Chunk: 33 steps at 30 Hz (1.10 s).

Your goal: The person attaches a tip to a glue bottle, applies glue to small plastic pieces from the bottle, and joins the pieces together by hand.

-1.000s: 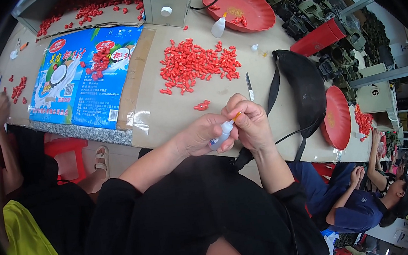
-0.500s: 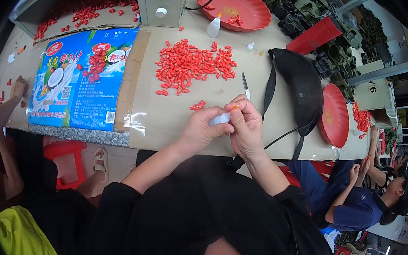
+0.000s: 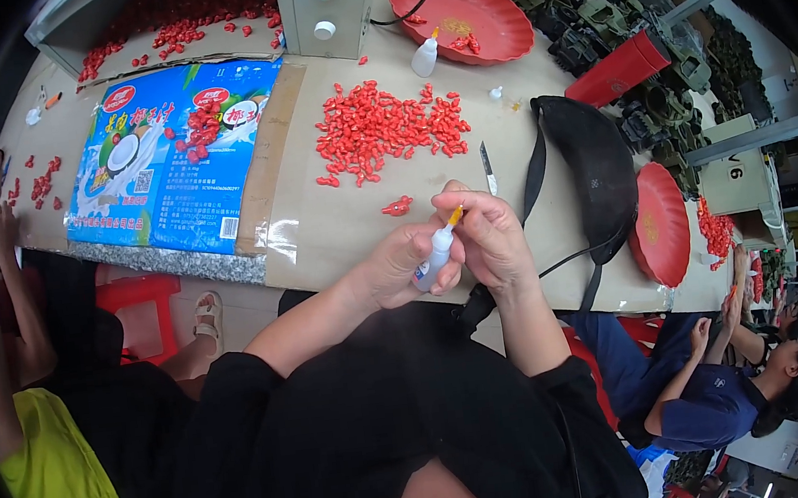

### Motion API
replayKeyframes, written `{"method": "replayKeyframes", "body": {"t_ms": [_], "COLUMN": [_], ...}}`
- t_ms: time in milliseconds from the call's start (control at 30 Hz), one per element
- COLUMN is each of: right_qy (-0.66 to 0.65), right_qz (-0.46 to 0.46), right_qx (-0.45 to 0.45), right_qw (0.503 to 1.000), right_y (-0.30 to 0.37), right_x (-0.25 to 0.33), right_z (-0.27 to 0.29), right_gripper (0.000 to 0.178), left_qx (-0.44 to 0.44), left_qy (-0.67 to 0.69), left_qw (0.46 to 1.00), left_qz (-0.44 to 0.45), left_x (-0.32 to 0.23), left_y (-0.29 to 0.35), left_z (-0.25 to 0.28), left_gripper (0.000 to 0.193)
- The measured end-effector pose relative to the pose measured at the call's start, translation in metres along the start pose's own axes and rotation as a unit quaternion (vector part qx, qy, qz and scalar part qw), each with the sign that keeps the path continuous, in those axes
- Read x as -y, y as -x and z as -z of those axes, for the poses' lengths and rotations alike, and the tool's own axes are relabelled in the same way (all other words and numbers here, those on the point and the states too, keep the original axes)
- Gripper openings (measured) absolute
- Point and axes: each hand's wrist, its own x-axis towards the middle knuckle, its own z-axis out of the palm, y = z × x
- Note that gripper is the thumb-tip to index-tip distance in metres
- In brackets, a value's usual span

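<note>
1 table (image 3: 309, 221) bears a blue cardboard sheet (image 3: 180, 186) on the left, a black bag (image 3: 597, 170) on the right and a pile of red pieces (image 3: 377, 136) between. The left hand (image 3: 399, 265) and right hand (image 3: 497, 239) come together over its near edge, around a tilted white bottle (image 3: 433, 261). A knife (image 3: 488, 170) lies just beyond them; smallest is the bottle's yellow tip (image 3: 456, 216). A hard squeeze could push its contents onto the right fingertips, since the tip points at them; a careless reach could meet the blade. The left fingers curl around the bottle; the right thumb and forefinger bend close together beside the tip, and I cannot tell whether they pinch anything
</note>
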Motion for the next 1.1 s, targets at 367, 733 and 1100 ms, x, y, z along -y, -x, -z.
{"method": "replayKeyframes", "body": {"t_ms": [367, 733, 1100], "right_qy": [0.072, 0.110, 0.155], "right_qz": [0.038, 0.073, 0.091], "right_qx": [-0.085, -0.127, -0.156], "right_qw": [0.993, 0.983, 0.971], "right_y": [0.012, 0.009, 0.006], "right_x": [-0.009, -0.014, -0.020], "right_z": [-0.009, -0.014, -0.010], "right_gripper": [0.014, 0.016, 0.014], "left_qx": [-0.035, -0.138, -0.190], "left_qy": [-0.077, -0.201, -0.353], "left_qw": [0.996, 0.968, 0.913], "left_qz": [-0.016, -0.048, -0.075], "left_x": [-0.001, -0.009, -0.016], "left_y": [0.005, 0.003, 0.003], "left_z": [-0.001, -0.006, -0.008], "left_gripper": [0.045, 0.052, 0.045]}}
